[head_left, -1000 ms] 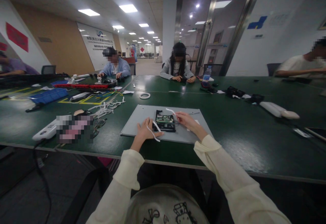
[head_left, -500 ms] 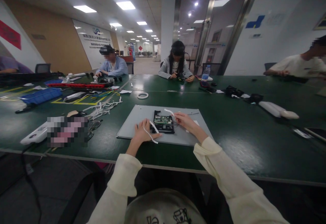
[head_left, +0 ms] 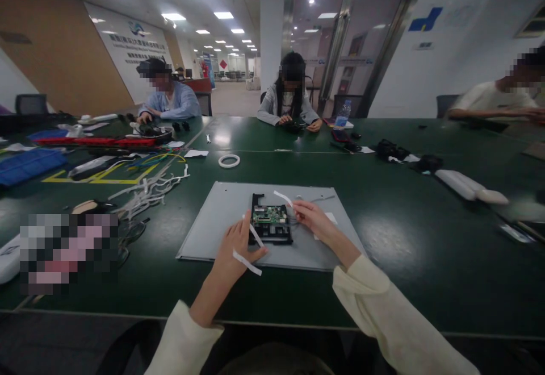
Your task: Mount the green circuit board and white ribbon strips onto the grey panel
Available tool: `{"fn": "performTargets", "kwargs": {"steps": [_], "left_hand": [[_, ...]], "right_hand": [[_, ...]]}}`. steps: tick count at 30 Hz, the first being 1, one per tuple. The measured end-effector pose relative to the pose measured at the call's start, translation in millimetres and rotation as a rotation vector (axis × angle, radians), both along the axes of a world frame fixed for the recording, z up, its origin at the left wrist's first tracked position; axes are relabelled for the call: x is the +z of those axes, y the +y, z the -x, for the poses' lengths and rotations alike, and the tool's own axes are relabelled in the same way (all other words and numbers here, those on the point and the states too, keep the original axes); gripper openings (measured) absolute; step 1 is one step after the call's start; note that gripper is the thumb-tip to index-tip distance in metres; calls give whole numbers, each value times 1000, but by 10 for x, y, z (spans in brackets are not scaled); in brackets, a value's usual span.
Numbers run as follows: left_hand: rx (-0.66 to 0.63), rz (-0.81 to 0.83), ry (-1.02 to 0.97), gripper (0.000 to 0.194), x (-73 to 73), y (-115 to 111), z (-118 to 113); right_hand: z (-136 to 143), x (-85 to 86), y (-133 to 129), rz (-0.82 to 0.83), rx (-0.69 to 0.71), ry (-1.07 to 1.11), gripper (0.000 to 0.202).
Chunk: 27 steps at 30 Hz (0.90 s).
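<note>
A black plastic frame (head_left: 272, 242) carrying a green circuit board (head_left: 269, 214) lies on a grey panel (head_left: 204, 224). My left hand (head_left: 236, 243) rests at the frame's left side, index finger and thumb spread apart. Two white strips hang at that hand, one (head_left: 256, 236) by the index finger and another (head_left: 247, 262) across the thumb side; they look stuck to the skin. Over the board's right edge, my right hand (head_left: 313, 219) pinches a white tape strip (head_left: 283, 197) between its fingertips, its free end pointing left. Grey wires run beneath the right fingers.
A white ring-shaped roll (head_left: 229, 161) lies beyond the panel. Tangled white strips (head_left: 145, 196) and coloured wires are on the left, near a blue tray (head_left: 32, 166). White devices (head_left: 455, 184) and black items lie to the right. Several people sit around the green table (head_left: 409, 284).
The camera view has shifted, so the panel and hands appear lower and larger. My left index finger is straighter along the frame. The right hand still pinches its strip.
</note>
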State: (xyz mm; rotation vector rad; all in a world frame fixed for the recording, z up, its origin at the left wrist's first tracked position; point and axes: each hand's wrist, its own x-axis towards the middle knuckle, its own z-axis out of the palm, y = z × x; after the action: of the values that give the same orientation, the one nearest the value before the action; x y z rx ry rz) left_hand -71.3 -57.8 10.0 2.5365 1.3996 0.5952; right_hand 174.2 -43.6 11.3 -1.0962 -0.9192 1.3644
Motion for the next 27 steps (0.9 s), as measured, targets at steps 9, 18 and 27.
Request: {"fn": "performTargets", "kwargs": {"steps": [9, 18, 27], "left_hand": [[29, 114, -94, 96, 2, -23, -6], [63, 91, -159, 100, -122, -11, -4], [42, 109, -140, 92, -68, -65, -36]], "right_hand": [[-27, -22, 29, 83, -47, 101, 29], [-9, 56, 31, 153, -70, 110, 32], [-28, -6, 42, 109, -56, 71, 33]]}}
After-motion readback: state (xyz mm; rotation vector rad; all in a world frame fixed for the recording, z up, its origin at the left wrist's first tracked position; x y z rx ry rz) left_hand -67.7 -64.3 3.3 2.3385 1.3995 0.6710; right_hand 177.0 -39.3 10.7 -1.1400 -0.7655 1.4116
